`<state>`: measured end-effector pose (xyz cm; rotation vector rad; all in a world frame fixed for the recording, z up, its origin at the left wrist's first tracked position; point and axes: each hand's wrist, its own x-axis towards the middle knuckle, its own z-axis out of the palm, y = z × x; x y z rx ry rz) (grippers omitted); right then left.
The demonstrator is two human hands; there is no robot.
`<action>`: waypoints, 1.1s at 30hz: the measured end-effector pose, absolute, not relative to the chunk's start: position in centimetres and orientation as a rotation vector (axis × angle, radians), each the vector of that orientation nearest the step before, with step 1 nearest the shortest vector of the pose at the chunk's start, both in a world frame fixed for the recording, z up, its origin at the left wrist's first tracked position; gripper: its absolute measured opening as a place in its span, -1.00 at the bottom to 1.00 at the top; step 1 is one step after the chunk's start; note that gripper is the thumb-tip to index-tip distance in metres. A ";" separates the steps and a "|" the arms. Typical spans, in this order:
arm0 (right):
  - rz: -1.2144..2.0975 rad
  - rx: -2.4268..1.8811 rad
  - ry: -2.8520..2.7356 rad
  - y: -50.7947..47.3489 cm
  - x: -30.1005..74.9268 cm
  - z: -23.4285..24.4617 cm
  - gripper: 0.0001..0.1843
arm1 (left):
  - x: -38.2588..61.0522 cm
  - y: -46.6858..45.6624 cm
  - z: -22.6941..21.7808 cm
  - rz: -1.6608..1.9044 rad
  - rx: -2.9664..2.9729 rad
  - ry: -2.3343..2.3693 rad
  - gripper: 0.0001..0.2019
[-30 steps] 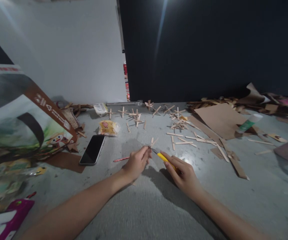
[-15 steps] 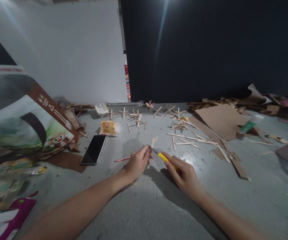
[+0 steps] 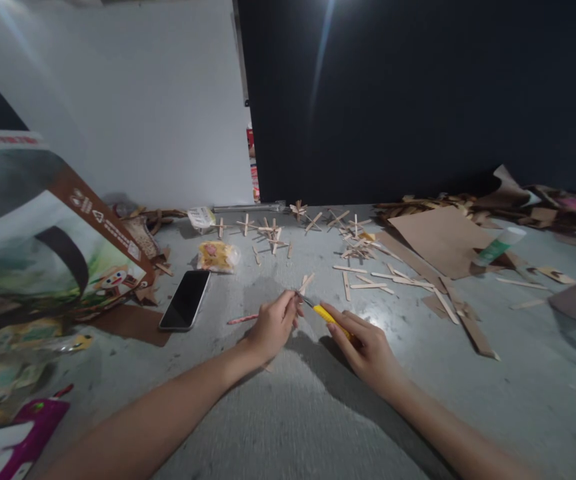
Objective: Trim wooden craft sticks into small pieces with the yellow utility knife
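My right hand grips a yellow utility knife, its blade pointing left toward my other hand. My left hand is closed, pinching a thin wooden stick whose far end pokes out beyond the fingertips, right where the blade tip meets it. Both hands rest low over the grey floor. A red pencil lies just left of my left hand.
A black phone lies to the left, beside a tilted printed carton. Several stick crosses and loose sticks lie farther back. Brown cardboard and a green glue tube sit at right; a snack packet lies behind the phone.
Almost nothing has moved; both hands stay together on the stick and knife, with only slight shifts of the hands and of the camera.
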<state>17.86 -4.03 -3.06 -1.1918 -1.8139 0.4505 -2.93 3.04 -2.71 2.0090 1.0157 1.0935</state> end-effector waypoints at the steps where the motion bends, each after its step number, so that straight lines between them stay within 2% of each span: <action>1: 0.449 -1.194 -1.814 -4.0 17.9 -3.1 -0.51 | -2.9 3.1 -2.8 1.091 2.008 1.011 -0.70; 33: 0.377 -1.204 -1.847 -3.9 17.8 -3.2 -0.51 | -2.7 3.0 -2.9 1.049 2.027 1.076 -0.76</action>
